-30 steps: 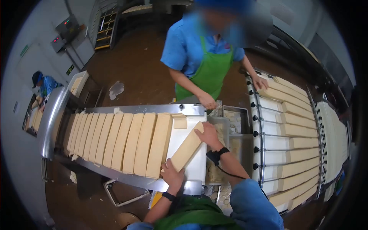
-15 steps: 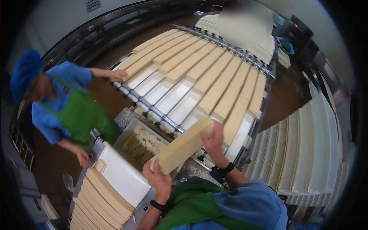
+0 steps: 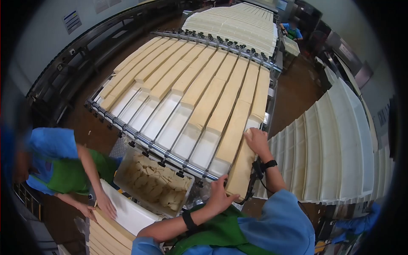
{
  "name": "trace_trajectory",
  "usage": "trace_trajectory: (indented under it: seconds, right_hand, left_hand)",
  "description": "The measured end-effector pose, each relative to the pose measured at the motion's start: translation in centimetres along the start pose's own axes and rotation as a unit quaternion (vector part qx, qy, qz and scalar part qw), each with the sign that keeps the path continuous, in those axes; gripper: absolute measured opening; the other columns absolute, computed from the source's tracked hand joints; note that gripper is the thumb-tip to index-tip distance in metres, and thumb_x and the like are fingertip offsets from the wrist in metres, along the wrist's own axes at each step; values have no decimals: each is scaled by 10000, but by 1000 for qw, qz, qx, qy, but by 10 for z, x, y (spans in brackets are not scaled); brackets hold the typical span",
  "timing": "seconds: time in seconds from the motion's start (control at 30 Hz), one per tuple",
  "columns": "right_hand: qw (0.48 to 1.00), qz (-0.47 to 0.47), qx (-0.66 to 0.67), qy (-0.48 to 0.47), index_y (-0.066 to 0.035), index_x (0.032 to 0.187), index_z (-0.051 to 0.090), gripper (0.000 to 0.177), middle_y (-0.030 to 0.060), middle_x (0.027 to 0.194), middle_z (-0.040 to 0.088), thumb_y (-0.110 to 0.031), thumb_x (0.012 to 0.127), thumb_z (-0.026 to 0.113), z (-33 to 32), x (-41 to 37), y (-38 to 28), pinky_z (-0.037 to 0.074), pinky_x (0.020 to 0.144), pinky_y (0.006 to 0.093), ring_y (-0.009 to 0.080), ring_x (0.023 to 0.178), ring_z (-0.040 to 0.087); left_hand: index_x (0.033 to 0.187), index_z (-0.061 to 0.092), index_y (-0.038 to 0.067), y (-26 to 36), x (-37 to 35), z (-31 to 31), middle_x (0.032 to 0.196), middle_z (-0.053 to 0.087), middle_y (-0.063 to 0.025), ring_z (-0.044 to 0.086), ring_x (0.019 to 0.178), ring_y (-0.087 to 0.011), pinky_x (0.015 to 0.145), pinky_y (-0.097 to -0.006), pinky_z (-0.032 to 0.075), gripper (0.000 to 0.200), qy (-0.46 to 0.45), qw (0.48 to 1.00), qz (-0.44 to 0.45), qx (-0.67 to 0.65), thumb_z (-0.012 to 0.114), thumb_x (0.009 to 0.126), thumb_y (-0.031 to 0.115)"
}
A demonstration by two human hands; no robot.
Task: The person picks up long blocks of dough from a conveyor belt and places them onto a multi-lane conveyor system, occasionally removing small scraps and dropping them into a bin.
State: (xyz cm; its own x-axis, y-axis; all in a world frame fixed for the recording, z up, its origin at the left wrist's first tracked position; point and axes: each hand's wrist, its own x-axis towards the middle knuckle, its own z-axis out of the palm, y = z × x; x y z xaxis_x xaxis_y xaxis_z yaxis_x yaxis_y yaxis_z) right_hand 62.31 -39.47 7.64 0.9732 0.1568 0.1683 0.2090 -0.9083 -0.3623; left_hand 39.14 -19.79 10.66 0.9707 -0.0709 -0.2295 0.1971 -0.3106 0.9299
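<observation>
The laned conveyor [image 3: 168,111] has just received the long pale block [image 3: 240,170], lowered from mid-air into its rightmost lane; that lane now reaches the near edge, a white gap beyond the block. The right hand [image 3: 257,141] curls round its far end; the left hand [image 3: 220,197], loosely open, touches its near end.

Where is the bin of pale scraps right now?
In the head view, the bin sits left of the left hand, between the knobbed rail and the white work surface.
</observation>
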Motion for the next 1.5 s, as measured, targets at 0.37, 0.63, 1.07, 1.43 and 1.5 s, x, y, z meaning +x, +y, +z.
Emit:
trace_trajectory:
  seconds: [0.37, 0.63, 1.07, 1.43, 1.5]
  right_hand:
    - [995, -88, 11, 47, -71, 1414, 449, 645, 207, 1372, 453, -234, 846, 709, -9, -65, -13, 233, 1113, 552, 373, 1341, 377]
    - [977, -132, 53, -157, -130, 1502, 362, 808, 216, 1556, 257, -336, 815, 734, -24, -130, -18, 133, 1173, 597, 402, 1465, 209]
    - [971, -168, -132, -107, -133, 1496, 358, 890, 213, 1554, 283, -237, 719, 779, -13, -134, -58, 76, 1160, 642, 374, 1467, 223]
    - [942, -121, -277, -146, -116, 1528, 300, 950, 226, 1550, 280, -252, 728, 793, -21, -117, -100, 120, 1163, 611, 375, 1470, 213]
    - [929, -202, -295, -91, -95, 1512, 340, 887, 229, 1519, 321, -194, 745, 772, -19, -106, -118, 196, 1158, 574, 394, 1435, 275]
  left_hand:
    - [1098, 385, 12, -17, 73, 68, 1093, 449, -200, 466, 1041, -375, 912, -431, 405, 598, 229, 972, -35, -34, 823, 700, 99]
    - [1067, 413, 17, -20, 75, 70, 1064, 483, -202, 493, 1023, -395, 881, -437, 422, 485, 250, 968, -27, -27, 708, 688, -48]
    - [1158, 466, 73, -47, -4, -102, 1137, 522, -83, 642, 678, -123, 586, -289, 494, 455, 242, 940, 29, -238, 609, 749, -61]
    - [1175, 573, 43, -158, -221, -147, 1124, 601, -161, 597, 1036, -361, 901, -447, 485, 317, 623, 772, -109, 63, 652, 868, 55]
    - [1210, 549, 21, -163, -266, -130, 1164, 533, -208, 540, 1083, -384, 946, -444, 444, 372, 708, 671, -189, 111, 664, 862, 84]
